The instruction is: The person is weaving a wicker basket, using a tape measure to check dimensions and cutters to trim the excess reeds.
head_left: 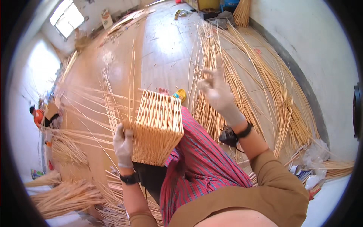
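Observation:
A square-sided basket of pale woven rods [159, 126] rests at my lap, its long loose stakes fanning out to the left and upward. My left hand [124, 143], in a pale glove, is closed on the basket's left edge where the stakes gather. My right hand [217, 92], also gloved, is raised clear of the basket to its upper right, fingers apart and slightly blurred, with nothing visible in it. Striped pink cloth [200, 155] covers my legs beneath the basket.
Long bundles of rods [272, 94] lie along the right wall; other piles [68, 198] are at lower left. A yellow sandal [180, 94] is beyond the basket. A person in orange [39, 118] sits by the left wall. A plastic bag [317, 151] lies at right.

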`<state>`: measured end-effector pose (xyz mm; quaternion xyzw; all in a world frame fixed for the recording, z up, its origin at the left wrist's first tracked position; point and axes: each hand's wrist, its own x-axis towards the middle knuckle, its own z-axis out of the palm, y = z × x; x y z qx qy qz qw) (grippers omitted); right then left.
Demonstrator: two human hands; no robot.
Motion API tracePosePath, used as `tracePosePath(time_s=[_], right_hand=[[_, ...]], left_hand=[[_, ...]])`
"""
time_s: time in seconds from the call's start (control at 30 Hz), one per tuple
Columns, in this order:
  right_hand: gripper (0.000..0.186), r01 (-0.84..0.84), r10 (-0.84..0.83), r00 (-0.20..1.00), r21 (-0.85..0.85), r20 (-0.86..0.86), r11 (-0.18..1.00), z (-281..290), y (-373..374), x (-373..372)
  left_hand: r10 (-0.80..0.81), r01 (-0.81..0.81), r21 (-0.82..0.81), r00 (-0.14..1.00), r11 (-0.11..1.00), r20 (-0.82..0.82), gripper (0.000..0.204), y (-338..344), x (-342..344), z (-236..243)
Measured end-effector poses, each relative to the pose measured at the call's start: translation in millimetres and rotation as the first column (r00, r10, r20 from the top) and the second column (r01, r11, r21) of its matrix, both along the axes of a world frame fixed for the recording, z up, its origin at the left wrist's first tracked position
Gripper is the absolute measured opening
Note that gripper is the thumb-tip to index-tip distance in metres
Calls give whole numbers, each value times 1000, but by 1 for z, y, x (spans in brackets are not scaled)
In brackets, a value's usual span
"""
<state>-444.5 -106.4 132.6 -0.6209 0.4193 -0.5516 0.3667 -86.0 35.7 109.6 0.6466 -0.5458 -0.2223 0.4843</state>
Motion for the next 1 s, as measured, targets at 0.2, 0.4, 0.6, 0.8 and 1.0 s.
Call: tracePosePath(time_s=[0.2,0.4,0.6,0.8,1.0], right_hand=[[59,-390,368,917,-149,-157,909,-23,-54,58],[77,-774,844,527,354,-97,524,-6,-15,73],[77,-536,531,842,-42,-97,843,5,17,55],[89,-380,387,886,79,-254,922,-48,54,88],[83,-353,355,934,38,-50,935,-146,89,100]], left_hand=[[291,-217,-296,927,930,237,39,66,-31,9],[197,-283,-343,944,896,-265,40,62,-48,-13],[-313,101,-409,811,907,-494,48,16,-62,28],[-48,-71,-132,683,989,-729,57,3,-2,-31],[289,-290,109,702,951,-651,73,73,-48,-117]])
